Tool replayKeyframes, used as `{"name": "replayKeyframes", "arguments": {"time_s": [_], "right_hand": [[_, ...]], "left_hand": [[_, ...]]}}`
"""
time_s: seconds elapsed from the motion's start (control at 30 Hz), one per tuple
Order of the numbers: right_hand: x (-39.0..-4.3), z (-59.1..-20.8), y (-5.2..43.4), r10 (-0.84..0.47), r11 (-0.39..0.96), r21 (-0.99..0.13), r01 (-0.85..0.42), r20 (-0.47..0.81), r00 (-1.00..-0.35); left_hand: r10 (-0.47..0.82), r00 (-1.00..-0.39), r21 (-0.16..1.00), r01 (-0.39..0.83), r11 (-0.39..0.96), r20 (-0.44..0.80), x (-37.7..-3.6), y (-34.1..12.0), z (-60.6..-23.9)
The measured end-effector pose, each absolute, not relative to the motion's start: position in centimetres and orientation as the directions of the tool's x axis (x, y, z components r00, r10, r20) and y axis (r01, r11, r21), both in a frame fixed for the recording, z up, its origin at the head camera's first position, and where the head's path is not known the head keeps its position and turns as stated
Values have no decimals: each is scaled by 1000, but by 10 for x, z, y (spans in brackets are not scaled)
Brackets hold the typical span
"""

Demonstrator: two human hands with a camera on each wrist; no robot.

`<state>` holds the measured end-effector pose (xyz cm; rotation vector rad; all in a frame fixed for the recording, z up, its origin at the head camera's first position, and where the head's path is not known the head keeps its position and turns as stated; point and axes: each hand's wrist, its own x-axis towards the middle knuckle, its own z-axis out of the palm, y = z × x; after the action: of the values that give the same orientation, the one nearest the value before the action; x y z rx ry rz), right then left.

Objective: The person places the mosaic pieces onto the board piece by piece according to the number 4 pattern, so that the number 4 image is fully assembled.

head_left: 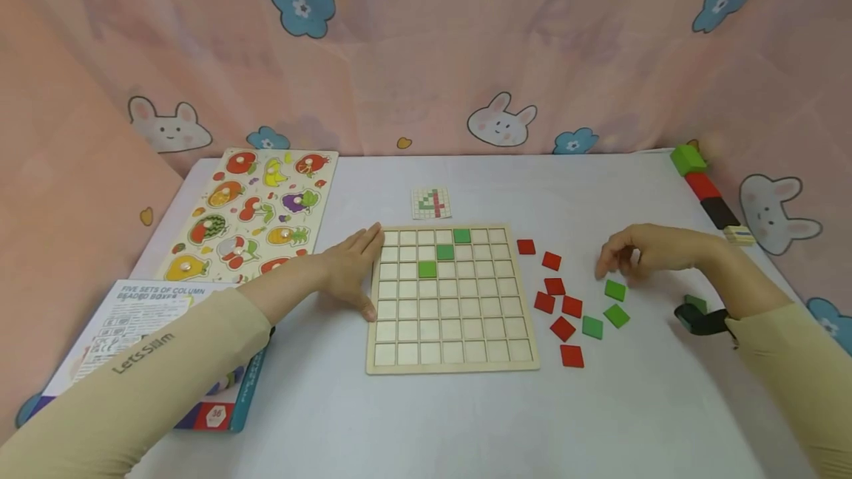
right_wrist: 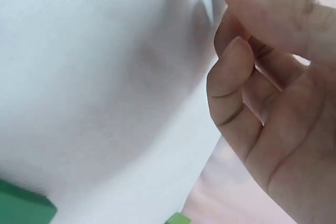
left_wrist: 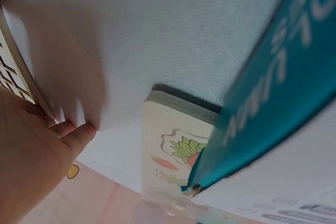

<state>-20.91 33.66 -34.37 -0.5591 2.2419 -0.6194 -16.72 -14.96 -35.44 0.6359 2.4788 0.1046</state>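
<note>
Tiles fill only three cells of the grid board [head_left: 451, 300] so far: three green ones [head_left: 444, 251] step diagonally from the top row down toward the left, and every other cell shows bare wood. By my reading the pattern is barely begun, since the small card [head_left: 431, 202] lying just beyond the board shows a red-and-green figure covering many more cells. Loose pieces wait to the right of the board: seven red tiles [head_left: 558, 301] scattered in a loose column, and three green tiles [head_left: 609, 310] beside them, nearer the right hand. The left hand [head_left: 351, 270] lies flat with straight fingers against the board's left edge, steadying it and holding nothing. The right hand [head_left: 642, 250] hovers just above the green tiles with its fingers loosely bent; its grip is empty and relaxed, and the right wrist view shows nothing between fingers and thumb. So no tile is in hand, and all the red ones remain unplaced. The worktop [head_left: 599, 405] is covered in plain pale cloth. On its left side lie a fruit peg puzzle [head_left: 253, 213] and a printed box [head_left: 143, 331] partly under the left sleeve; coloured blocks [head_left: 705, 187] line the far right edge. Pink fabric printed with rabbits and blue flowers [head_left: 426, 50] closes in the back and both sides.
</note>
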Motion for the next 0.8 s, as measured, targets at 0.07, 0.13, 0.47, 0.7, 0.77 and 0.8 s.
{"name": "replayKeyframes", "arguments": {"time_s": [0.07, 0.13, 0.47, 0.7, 0.77, 0.8], "right_hand": [[-208, -347, 340, -566, 779, -598, -189, -540, -623], [-207, -349, 341, -577, 773, -598, -210, -528, -623], [-209, -353, 328, -522, 819, -462, -340, -355, -776], [-211, -343, 306, -492, 833, -448, -324, -334, -804], [-211, -341, 292, -499, 817, -473, -328, -298, -814], [-211, -340, 284, -506, 804, -492, -333, -275, -817]], "left_hand": [[464, -723, 213, 416, 884, -512, -168, -149, -354], [463, -724, 214, 414, 885, -511, -168, -149, -354], [467, -724, 223, 414, 883, -507, -168, -149, -355], [464, -725, 208, 420, 883, -508, -168, -149, -355], [462, -726, 203, 420, 884, -510, -168, -149, -355], [460, -726, 201, 420, 885, -511, -167, -149, -354]]}}
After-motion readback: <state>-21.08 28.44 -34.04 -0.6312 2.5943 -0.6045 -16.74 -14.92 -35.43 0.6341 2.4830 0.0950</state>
